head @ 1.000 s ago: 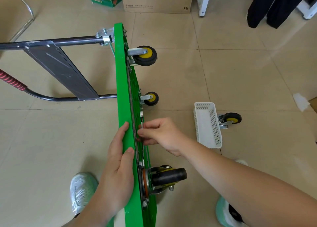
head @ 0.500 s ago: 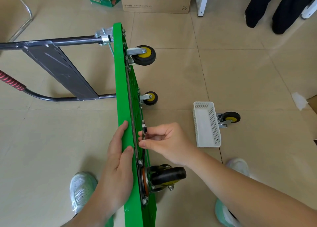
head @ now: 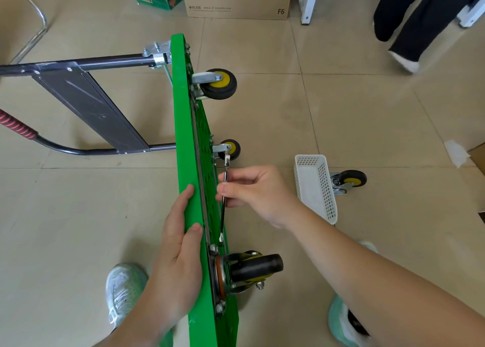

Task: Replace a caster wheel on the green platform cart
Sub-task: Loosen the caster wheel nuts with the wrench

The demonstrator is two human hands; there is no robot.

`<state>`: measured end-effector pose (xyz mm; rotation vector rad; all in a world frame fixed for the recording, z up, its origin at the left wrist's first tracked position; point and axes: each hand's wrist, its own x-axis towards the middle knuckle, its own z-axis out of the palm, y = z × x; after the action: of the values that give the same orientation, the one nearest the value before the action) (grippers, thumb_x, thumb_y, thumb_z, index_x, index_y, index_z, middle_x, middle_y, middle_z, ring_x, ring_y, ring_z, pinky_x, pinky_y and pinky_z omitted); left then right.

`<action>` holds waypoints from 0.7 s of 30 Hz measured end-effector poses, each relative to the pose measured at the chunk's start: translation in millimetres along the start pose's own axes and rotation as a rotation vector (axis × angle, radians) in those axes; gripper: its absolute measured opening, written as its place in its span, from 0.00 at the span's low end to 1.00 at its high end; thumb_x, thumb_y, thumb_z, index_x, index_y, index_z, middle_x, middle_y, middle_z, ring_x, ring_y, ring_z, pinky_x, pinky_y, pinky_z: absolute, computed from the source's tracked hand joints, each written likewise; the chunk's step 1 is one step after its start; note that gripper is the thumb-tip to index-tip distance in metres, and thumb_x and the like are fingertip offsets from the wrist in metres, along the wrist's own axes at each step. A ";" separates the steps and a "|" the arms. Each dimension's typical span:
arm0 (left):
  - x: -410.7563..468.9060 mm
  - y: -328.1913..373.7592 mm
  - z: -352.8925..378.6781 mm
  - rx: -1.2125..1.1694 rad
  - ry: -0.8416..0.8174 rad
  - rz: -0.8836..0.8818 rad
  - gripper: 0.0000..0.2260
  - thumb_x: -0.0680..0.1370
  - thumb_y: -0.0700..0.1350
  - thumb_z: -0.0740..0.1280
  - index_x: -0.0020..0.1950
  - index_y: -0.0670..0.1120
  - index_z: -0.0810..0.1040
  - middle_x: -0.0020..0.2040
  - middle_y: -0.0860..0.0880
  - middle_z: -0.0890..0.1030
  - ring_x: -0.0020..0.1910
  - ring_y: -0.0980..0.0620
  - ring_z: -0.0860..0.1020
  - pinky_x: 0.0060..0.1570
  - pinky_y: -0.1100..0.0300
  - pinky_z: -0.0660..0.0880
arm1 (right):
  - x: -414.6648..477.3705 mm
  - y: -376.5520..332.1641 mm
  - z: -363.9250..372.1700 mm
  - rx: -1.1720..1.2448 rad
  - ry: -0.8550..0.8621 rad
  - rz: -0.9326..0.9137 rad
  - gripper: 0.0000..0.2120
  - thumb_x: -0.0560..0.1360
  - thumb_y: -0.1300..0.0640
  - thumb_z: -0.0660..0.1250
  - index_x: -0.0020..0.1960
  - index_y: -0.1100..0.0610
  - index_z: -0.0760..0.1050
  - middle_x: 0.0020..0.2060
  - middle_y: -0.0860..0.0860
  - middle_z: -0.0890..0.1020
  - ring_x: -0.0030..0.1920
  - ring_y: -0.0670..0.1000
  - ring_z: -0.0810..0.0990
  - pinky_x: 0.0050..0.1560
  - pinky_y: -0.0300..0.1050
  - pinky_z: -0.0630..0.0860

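Green cart (head: pixel 183 137) stands on its long edge on the tiled floor, wheels facing right. Black caster (head: pixel 252 269) is bolted at the near end. Left hand (head: pixel 178 255) grips the cart's upper edge. Right hand (head: pixel 257 192) pinches a slim wrench (head: pixel 223 220) held against the underside. A loose caster (head: pixel 349 180) lies behind the white basket (head: pixel 315 186).
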<state>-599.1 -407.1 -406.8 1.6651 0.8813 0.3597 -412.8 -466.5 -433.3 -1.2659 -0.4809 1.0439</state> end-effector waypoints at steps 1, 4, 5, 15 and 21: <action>0.1 -0.4 0.2 0.002 0.002 -0.002 0.25 0.78 0.53 0.54 0.72 0.75 0.61 0.75 0.67 0.66 0.74 0.66 0.65 0.78 0.51 0.61 | 4.9 3.1 -0.5 -0.006 0.008 0.031 0.08 0.71 0.63 0.77 0.44 0.50 0.87 0.43 0.54 0.88 0.44 0.53 0.88 0.44 0.45 0.84; 0.9 -2.3 0.4 -0.003 0.008 0.001 0.25 0.78 0.53 0.54 0.72 0.75 0.61 0.74 0.68 0.66 0.74 0.67 0.64 0.78 0.49 0.61 | 15.5 13.4 -0.6 0.024 0.013 0.119 0.07 0.74 0.65 0.75 0.48 0.55 0.86 0.44 0.55 0.88 0.44 0.53 0.88 0.44 0.45 0.84; 1.0 -2.8 0.5 -0.002 0.008 0.003 0.25 0.78 0.53 0.54 0.72 0.75 0.61 0.74 0.69 0.66 0.74 0.67 0.64 0.78 0.49 0.61 | 18.4 16.2 -0.8 0.040 0.013 0.140 0.06 0.74 0.65 0.75 0.48 0.56 0.86 0.44 0.55 0.88 0.44 0.54 0.88 0.44 0.46 0.84; 1.3 -5.0 -0.1 -0.001 0.010 0.019 0.26 0.77 0.52 0.54 0.72 0.76 0.61 0.71 0.75 0.66 0.73 0.70 0.63 0.74 0.59 0.62 | 41.1 38.5 -0.6 0.073 0.014 0.403 0.07 0.74 0.65 0.75 0.51 0.64 0.82 0.41 0.57 0.87 0.41 0.55 0.87 0.42 0.44 0.83; 1.6 -6.7 -0.1 -0.008 0.012 0.027 0.26 0.78 0.52 0.54 0.72 0.75 0.61 0.72 0.74 0.66 0.73 0.70 0.63 0.70 0.64 0.62 | 44.0 39.4 -4.7 0.053 0.033 0.511 0.11 0.74 0.67 0.74 0.55 0.69 0.79 0.46 0.62 0.85 0.42 0.55 0.87 0.45 0.46 0.85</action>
<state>-600.5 -405.5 -413.3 1.6703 0.8663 0.3913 -402.2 -433.9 -481.6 -1.3912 -0.0984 1.4464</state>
